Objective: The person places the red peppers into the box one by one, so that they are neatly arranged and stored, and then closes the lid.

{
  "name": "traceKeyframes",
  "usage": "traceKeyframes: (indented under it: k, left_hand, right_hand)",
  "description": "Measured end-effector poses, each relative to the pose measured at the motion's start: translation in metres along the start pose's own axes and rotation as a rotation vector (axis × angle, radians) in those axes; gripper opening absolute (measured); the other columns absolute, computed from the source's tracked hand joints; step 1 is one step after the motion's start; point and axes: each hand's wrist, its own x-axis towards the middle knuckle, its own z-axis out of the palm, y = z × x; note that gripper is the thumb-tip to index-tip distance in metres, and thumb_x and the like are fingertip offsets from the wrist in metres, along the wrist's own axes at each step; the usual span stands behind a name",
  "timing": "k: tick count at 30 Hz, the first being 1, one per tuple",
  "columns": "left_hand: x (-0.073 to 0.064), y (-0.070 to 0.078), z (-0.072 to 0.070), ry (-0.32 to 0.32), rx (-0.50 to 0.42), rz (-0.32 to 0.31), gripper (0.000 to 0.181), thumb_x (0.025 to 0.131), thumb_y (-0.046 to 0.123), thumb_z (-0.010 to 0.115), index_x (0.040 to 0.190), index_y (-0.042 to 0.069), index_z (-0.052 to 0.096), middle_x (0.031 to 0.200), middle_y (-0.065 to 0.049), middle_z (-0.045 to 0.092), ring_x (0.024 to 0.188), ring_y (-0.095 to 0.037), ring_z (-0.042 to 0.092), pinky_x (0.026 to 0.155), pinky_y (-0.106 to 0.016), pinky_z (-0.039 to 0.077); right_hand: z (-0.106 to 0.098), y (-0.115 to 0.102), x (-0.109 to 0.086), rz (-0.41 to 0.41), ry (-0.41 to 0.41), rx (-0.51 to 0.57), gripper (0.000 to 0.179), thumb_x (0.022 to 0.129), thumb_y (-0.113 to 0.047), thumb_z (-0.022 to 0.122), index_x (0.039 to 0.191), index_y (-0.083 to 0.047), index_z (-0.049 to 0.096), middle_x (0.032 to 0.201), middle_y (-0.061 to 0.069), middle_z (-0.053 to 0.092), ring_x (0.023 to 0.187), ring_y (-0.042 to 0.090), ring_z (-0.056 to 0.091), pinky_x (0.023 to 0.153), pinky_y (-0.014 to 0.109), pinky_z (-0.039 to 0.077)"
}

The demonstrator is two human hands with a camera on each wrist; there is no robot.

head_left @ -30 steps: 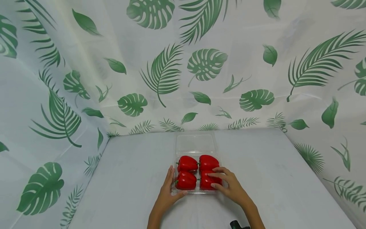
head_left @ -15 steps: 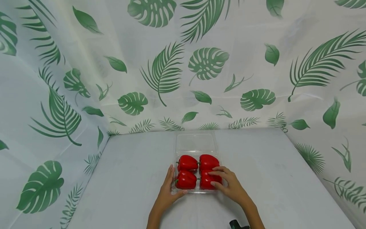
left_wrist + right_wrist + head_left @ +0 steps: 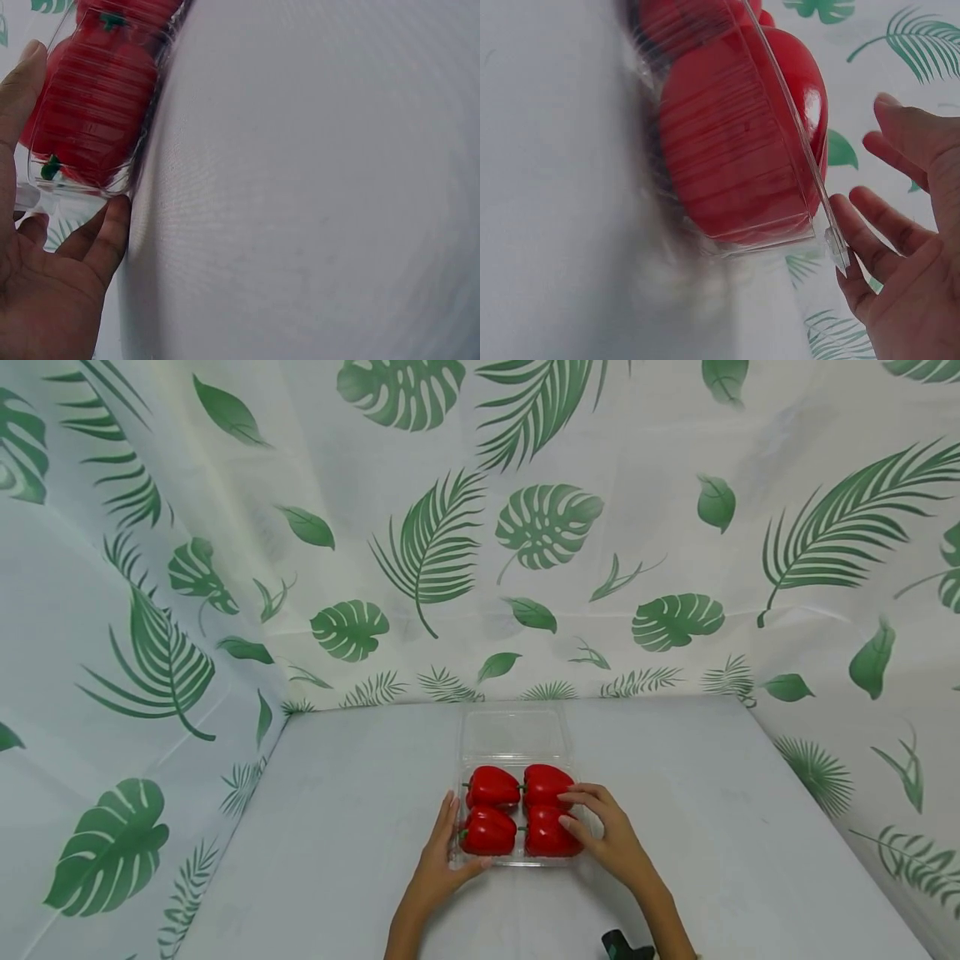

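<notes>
A clear plastic clamshell container (image 3: 517,862) holds several red bell peppers in two rows, with its lid (image 3: 513,735) folded open at the back. My left hand (image 3: 437,864) lies against its front left corner, straight fingers along the left side and thumb at the front edge. Beside that hand is the front left pepper (image 3: 489,833). My right hand (image 3: 617,842) hovers at the right side, thumb and fingertips over the edge of the front right pepper (image 3: 546,835). In the right wrist view, its relaxed fingers (image 3: 889,217) are spread by the container's rim tab, apart from the pepper.
A black object (image 3: 626,947) lies at the front edge near my right forearm, partly cut off. The white table (image 3: 352,810) meets leaf-patterned cloth walls (image 3: 442,660) at the back and sides.
My right hand's fingers have drawn back to the right and slightly up, uncovering more of the front right pepper. The left hand, container and peppers stay in place.
</notes>
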Motion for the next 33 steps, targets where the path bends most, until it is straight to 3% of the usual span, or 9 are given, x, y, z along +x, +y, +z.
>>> traceKeyframes:
  k: [4, 8, 12, 18, 20, 23, 28, 33]
  left_hand:
    - [0.000, 0.000, -0.001, -0.004, -0.003, 0.001, 0.103, 0.078, 0.047, 0.078, 0.157, 0.020, 0.019, 0.166, 0.001, 0.009, 0.148, -0.036, 0.025, 0.110, -0.056, 0.038]
    - [0.000, 0.000, -0.001, -0.009, 0.000, 0.004, 0.103, 0.078, 0.048, 0.078, 0.157, 0.019, 0.019, 0.166, 0.001, 0.009, 0.148, -0.036, 0.025, 0.110, -0.055, 0.037]
    - [0.000, -0.001, -0.001, -0.007, 0.001, 0.013, 0.103, 0.078, 0.049, 0.078, 0.157, 0.019, 0.019, 0.166, 0.000, 0.009, 0.148, -0.036, 0.025, 0.111, -0.056, 0.037]
    - [0.000, -0.001, -0.001, 0.001, 0.004, -0.003, 0.103, 0.077, 0.049, 0.078, 0.157, 0.021, 0.019, 0.166, 0.002, 0.009, 0.149, -0.035, 0.022, 0.111, -0.055, 0.036]
    - [0.001, -0.001, -0.001, 0.006, 0.007, -0.005, 0.103, 0.077, 0.050, 0.078, 0.157, 0.022, 0.019, 0.166, 0.003, 0.010, 0.149, -0.034, 0.021, 0.111, -0.055, 0.036]
    - [0.002, -0.001, -0.001, 0.006, 0.014, -0.008, 0.103, 0.077, 0.051, 0.077, 0.157, 0.022, 0.019, 0.166, 0.003, 0.009, 0.149, -0.034, 0.022, 0.111, -0.055, 0.037]
    - [0.001, 0.000, -0.001, -0.004, 0.000, -0.007, 0.103, 0.078, 0.049, 0.077, 0.158, 0.022, 0.018, 0.166, 0.001, 0.009, 0.146, -0.038, 0.030, 0.106, -0.057, 0.042]
    - [0.000, 0.001, -0.002, -0.006, 0.011, -0.014, 0.104, 0.078, 0.051, 0.077, 0.158, 0.021, 0.018, 0.166, 0.002, 0.009, 0.146, -0.038, 0.028, 0.107, -0.056, 0.041]
  right_hand:
    - [0.000, 0.002, 0.001, 0.033, 0.039, 0.035, 0.030, 0.087, -0.011, 0.072, 0.117, -0.010, 0.068, 0.125, 0.014, 0.059, 0.117, 0.031, 0.055, 0.092, 0.059, 0.052]
    - [-0.001, 0.005, 0.000, 0.075, 0.073, 0.071, 0.029, 0.089, -0.011, 0.070, 0.118, -0.009, 0.067, 0.125, 0.012, 0.059, 0.115, 0.022, 0.055, 0.093, 0.058, 0.052]
    - [-0.002, 0.008, 0.001, 0.061, 0.119, 0.116, 0.028, 0.090, -0.004, 0.067, 0.118, -0.005, 0.066, 0.124, 0.012, 0.060, 0.112, 0.014, 0.058, 0.091, 0.055, 0.053]
    - [-0.007, 0.011, 0.005, 0.079, 0.120, 0.147, 0.026, 0.093, -0.005, 0.064, 0.118, -0.002, 0.063, 0.121, 0.014, 0.062, 0.107, 0.029, 0.064, 0.090, 0.031, 0.058]
    - [-0.009, 0.012, 0.008, 0.121, 0.100, 0.143, 0.027, 0.095, -0.009, 0.062, 0.121, -0.003, 0.062, 0.122, 0.014, 0.062, 0.106, 0.033, 0.065, 0.089, 0.026, 0.058]
    - [-0.013, 0.014, 0.014, 0.202, 0.065, 0.160, 0.030, 0.097, -0.016, 0.061, 0.125, -0.004, 0.059, 0.126, 0.017, 0.061, 0.107, 0.035, 0.066, 0.089, 0.030, 0.059]
    - [-0.019, 0.019, 0.025, 0.387, -0.001, 0.316, 0.042, 0.099, -0.024, 0.058, 0.134, -0.001, 0.051, 0.134, 0.022, 0.056, 0.111, 0.032, 0.065, 0.090, 0.029, 0.058]
    - [-0.022, 0.029, 0.037, 0.544, -0.044, 0.416, 0.051, 0.102, -0.031, 0.052, 0.143, -0.004, 0.040, 0.137, 0.026, 0.052, 0.109, 0.027, 0.068, 0.088, 0.027, 0.058]
